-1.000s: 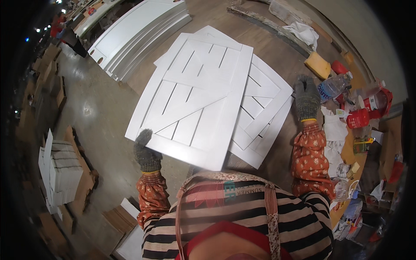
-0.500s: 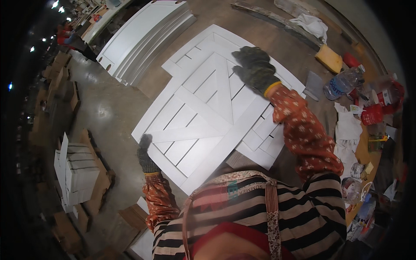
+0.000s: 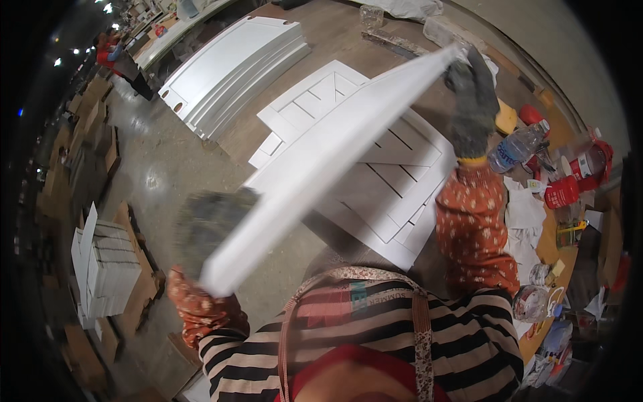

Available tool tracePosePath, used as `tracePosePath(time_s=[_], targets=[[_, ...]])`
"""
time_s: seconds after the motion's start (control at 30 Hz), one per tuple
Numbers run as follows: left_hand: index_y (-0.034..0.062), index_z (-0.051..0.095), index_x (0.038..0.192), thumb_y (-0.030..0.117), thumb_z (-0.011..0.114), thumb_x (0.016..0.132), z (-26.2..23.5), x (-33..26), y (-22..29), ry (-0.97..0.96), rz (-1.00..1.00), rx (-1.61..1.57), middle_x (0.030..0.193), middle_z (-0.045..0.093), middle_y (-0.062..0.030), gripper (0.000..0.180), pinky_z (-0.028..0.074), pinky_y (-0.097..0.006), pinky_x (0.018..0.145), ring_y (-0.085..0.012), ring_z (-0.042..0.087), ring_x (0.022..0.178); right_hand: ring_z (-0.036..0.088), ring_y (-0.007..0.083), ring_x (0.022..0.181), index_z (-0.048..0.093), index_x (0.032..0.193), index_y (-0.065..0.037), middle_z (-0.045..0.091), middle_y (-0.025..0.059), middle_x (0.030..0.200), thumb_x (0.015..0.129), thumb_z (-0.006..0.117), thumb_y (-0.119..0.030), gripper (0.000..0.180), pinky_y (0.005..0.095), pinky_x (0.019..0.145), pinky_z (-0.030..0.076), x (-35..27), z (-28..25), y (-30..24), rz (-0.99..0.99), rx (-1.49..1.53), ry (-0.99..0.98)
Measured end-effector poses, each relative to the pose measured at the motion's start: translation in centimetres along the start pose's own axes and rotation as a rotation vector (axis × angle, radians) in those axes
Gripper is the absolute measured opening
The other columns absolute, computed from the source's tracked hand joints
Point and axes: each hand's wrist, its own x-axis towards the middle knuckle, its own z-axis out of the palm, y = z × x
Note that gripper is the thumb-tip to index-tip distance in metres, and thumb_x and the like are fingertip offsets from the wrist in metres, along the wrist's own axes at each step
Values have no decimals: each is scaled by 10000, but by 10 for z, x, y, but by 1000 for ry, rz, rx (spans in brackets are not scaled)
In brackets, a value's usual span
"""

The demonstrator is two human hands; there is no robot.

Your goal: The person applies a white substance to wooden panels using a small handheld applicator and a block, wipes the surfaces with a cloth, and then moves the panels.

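A white panel (image 3: 341, 144) is lifted and tilted up on its edge, running from lower left to upper right and blurred by motion. My left hand (image 3: 213, 218), in a dark grey-green glove, grips its near left end; the fingers are smeared and partly behind the panel. At the far right end my right hand (image 3: 472, 104), gloved alike with a yellow cuff, is closed round the edge. Beneath the raised panel lie more white grooved panels (image 3: 418, 157), overlapping on the brown work surface (image 3: 244, 130).
Behind, to the left, stands a stack of curved white boards (image 3: 228, 67). On the right are a clear plastic bottle (image 3: 519, 145), a yellow sponge-like block (image 3: 506, 120) and a red-labelled container (image 3: 561, 192). Flat white pieces (image 3: 110, 268) stand at far left; a person (image 3: 124, 63) is beyond.
The white panel, flat under my hands before, is now raised and tipped on edge, uncovering panels below. My left hand has moved left and nearer, my right hand to the right.
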Motion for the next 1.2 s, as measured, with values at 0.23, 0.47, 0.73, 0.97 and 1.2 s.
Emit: tracePosePath(time_s=[0.23, 0.47, 0.73, 0.97, 1.2], targets=[[126, 529, 1300, 126, 656, 803, 79, -69, -39, -285, 623, 1084, 1324, 508, -137, 513, 384, -417, 1056, -302, 445, 1278, 587, 154, 997, 570, 1226, -6, 595, 97, 1196, 936, 578, -160, 328, 288, 838, 503, -85, -132, 36, 334, -553, 179], [-41, 466, 1270, 202, 587, 902, 110, -118, -105, 636, -429, -448, 1254, 557, -166, 457, 453, -420, 956, -316, 568, 1109, 575, 316, 1002, 595, 1168, -45, 603, 138, 1166, 864, 638, -242, 365, 403, 911, 444, -110, -62, 41, -58, -1151, -427], [-19, 589, 1012, 255, 527, 913, 121, -110, -77, 180, -192, -168, 991, 626, -138, 298, 475, -387, 897, -260, 597, 939, 480, 332, 1172, 556, 1238, -60, 519, 169, 1292, 889, 622, -272, 414, 434, 993, 390, -128, -41, 65, -47, -1104, -391], [-19, 554, 1144, 256, 439, 924, 52, -36, -83, 448, -79, -1011, 1032, 607, -99, 371, 475, -389, 916, -209, 575, 994, 519, 309, 1172, 515, 1309, -78, 562, 149, 1266, 896, 615, -299, 479, 432, 1011, 385, -130, -51, 59, 102, -1133, -350], [-43, 532, 1209, 228, 602, 861, -43, 176, -88, 395, 87, -169, 1070, 650, -119, 447, 499, -351, 904, -255, 629, 986, 520, 333, 1150, 539, 1283, -82, 562, 151, 1267, 886, 607, -299, 457, 432, 1021, 382, -128, -52, 66, 93, -1180, -427]])
